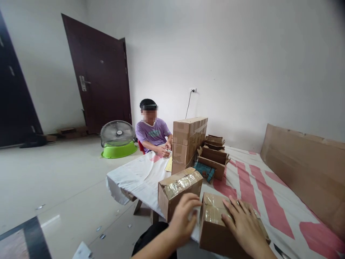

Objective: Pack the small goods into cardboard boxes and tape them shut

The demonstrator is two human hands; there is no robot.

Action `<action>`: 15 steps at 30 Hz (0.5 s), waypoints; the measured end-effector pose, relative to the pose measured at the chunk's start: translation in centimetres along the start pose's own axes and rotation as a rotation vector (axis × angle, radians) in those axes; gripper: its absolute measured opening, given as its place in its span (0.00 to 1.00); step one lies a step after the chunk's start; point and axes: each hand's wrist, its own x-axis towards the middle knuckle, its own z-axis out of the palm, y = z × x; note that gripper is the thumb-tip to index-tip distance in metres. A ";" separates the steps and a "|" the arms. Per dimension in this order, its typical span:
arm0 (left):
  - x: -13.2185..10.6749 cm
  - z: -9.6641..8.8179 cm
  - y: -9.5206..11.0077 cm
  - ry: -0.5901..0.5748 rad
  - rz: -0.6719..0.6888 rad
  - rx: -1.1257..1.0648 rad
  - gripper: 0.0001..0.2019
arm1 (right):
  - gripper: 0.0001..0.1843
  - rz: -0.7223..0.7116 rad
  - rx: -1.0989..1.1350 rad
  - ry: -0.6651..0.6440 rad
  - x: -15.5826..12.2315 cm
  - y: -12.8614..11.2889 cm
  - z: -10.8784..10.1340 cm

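Note:
My right hand point(242, 221) lies with spread fingers on the taped top of a cardboard box point(215, 208) at the table's near edge. Just left of that box is my left hand point(184, 216), its fingers loosely bent and apart, with nothing visible in it. Whether its fingertips touch the box I cannot tell. A second taped cardboard box point(179, 187) stands behind my left hand, its top covered with shiny clear tape.
Beyond are a stack of closed boxes point(185, 138), open boxes point(214, 156) and a teal packet point(205, 171). A person point(153, 131) sits at the far side, hands on something small. A fan point(118, 133) stands left; a large cardboard sheet point(302, 172) right.

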 end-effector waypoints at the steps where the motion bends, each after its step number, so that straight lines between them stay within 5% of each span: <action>1: 0.2 1.7 1.1 -0.073 0.004 -0.024 0.17 | 0.33 -0.002 -0.011 -0.002 -0.1 0.0 0.0; 5: 1.5 6.6 2.3 -0.091 -0.018 -0.068 0.10 | 0.31 0.025 -0.067 0.017 -0.7 0.2 0.5; 10: 1.6 8.4 0.2 0.051 0.031 -0.222 0.09 | 0.30 0.025 -0.094 0.030 -1.0 1.2 1.3; 15: 0.9 8.8 -0.8 0.088 0.008 -0.285 0.08 | 0.29 0.001 0.029 0.193 -2.5 8.3 1.1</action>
